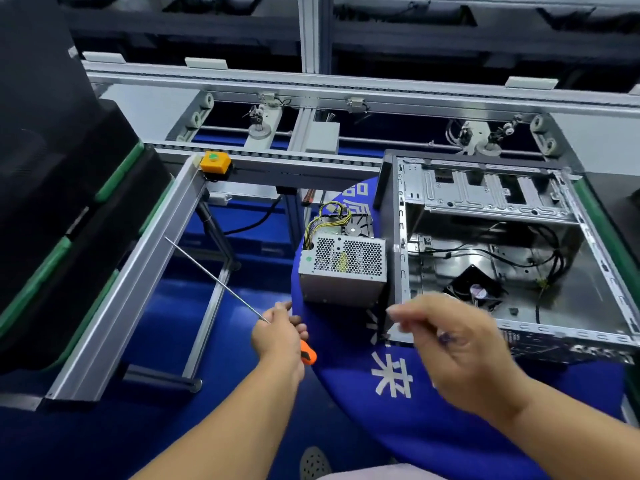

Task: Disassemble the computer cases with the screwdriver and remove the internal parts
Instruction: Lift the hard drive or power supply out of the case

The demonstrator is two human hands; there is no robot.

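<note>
Bare steel, the opened computer case [491, 251] is lying just beyond the right hand [460, 344], which is blurring, loosely spread, holding nothing. It looks stiff, sharp-edged; best gripped by its frame. The left hand [277, 336] is gripping the screwdriver [221, 282], power supply [343, 271] just ahead.

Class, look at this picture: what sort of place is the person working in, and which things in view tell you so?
Probably a factory line for taking computers apart. An aluminium conveyor with a yellow button box runs past the bench, an open computer case lies stripped beside its power supply, and the left hand holds a screwdriver.
</note>
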